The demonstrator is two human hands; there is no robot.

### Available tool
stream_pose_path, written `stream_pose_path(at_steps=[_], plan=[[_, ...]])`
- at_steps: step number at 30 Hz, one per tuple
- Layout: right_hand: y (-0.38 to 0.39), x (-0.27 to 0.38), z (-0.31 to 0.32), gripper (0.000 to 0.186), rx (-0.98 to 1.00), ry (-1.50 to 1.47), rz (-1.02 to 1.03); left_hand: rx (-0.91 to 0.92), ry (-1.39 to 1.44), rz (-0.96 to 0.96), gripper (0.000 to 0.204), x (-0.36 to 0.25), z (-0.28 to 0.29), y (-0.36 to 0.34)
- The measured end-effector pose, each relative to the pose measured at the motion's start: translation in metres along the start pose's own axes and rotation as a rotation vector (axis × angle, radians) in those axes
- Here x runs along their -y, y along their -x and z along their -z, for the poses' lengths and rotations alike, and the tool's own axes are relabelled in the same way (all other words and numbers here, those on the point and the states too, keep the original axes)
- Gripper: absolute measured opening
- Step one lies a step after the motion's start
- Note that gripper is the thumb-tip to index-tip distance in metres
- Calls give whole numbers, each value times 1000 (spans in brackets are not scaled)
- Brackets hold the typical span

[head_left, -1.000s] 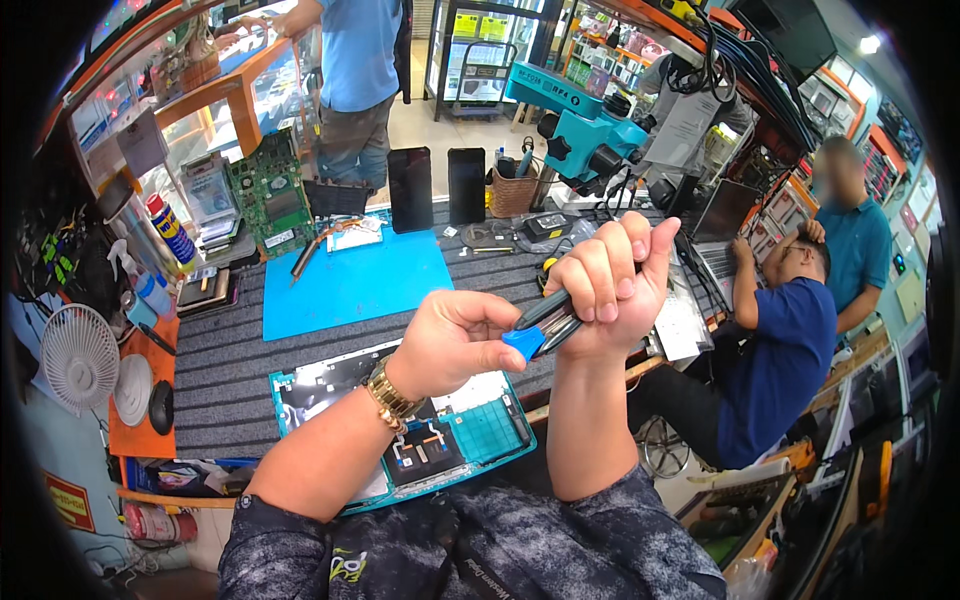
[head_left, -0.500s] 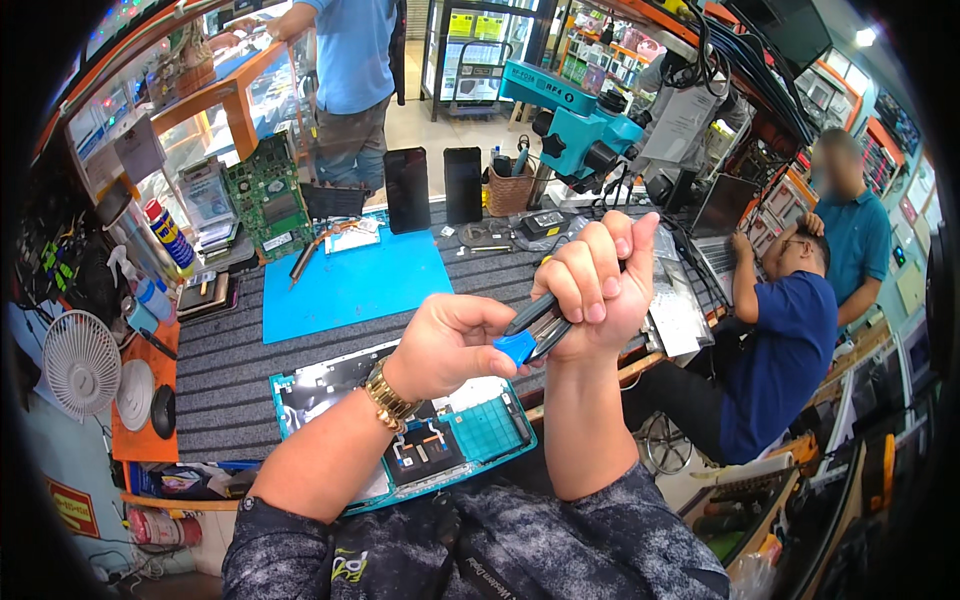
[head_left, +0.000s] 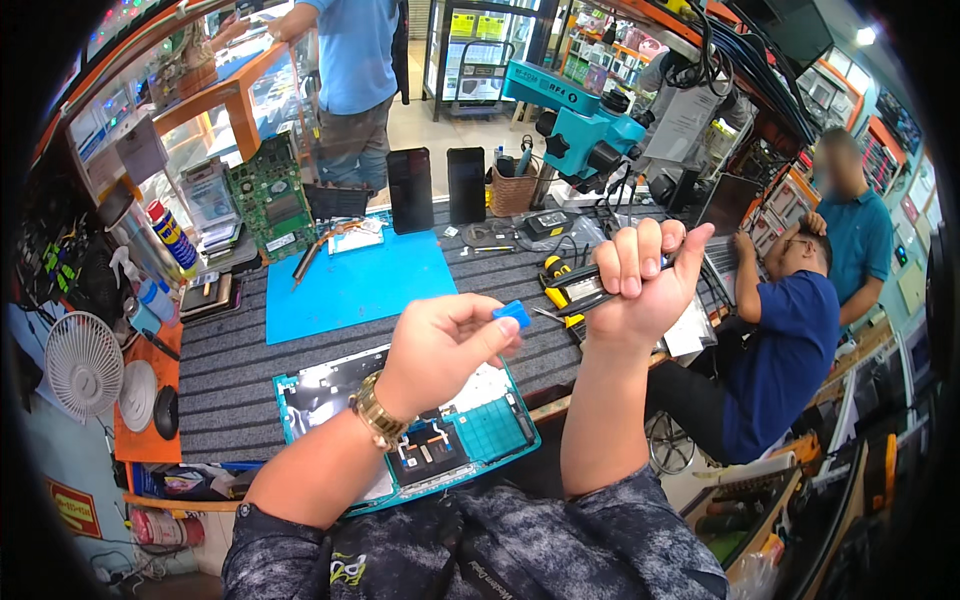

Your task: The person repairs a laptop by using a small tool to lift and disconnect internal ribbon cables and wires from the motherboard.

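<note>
My left hand (head_left: 440, 350), with a gold watch on its wrist, pinches a small blue cap-like piece (head_left: 513, 315) between thumb and fingers. To its right, my raised right hand (head_left: 640, 290) has its fingers wrapped round a dark, slim tool with two long arms (head_left: 588, 300); its exact kind is not clear. A gap separates the tool from the blue piece. Below my hands, an opened teal laptop case (head_left: 495, 432) shows its inside parts and ribbon cables, partly covered by my left forearm.
A blue mat (head_left: 370, 290) lies on the ridged grey bench. Yellow-and-black hand tools (head_left: 556, 268) lie beyond my right hand. A teal microscope (head_left: 590, 130), two dark phones (head_left: 410, 190) and a green circuit board (head_left: 272, 200) stand at the back. Two people are at the right, another behind the bench.
The blue piece has come away from the dark tool. My right hand has moved right with the tool, while my left hand keeps the blue piece.
</note>
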State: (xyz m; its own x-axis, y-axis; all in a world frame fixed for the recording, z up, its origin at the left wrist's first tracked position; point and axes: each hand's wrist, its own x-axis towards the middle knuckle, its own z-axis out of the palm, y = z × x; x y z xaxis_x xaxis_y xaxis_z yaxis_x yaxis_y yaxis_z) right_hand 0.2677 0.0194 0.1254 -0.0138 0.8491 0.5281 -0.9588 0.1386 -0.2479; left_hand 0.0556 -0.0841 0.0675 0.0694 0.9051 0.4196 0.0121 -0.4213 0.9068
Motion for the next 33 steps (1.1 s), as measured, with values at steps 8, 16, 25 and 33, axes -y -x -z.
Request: stream_pose_path(at_steps=[8, 16, 25, 33], plan=[[8, -9, -10, 61, -218, 90, -39, -156, -831, -986, 28, -4, 11, -18], [11, -10, -20, 58, -269, 149, -21, -36, -955, -1132, 16, -21, 16, -29], [14, -15, -28, 56, -210, 195, -20, 49, -950, -1258, 14, -32, 21, -44], [20, -25, -28, 54, -180, 232, -55, 161, -1014, -1296, 14, -34, 33, -43]])
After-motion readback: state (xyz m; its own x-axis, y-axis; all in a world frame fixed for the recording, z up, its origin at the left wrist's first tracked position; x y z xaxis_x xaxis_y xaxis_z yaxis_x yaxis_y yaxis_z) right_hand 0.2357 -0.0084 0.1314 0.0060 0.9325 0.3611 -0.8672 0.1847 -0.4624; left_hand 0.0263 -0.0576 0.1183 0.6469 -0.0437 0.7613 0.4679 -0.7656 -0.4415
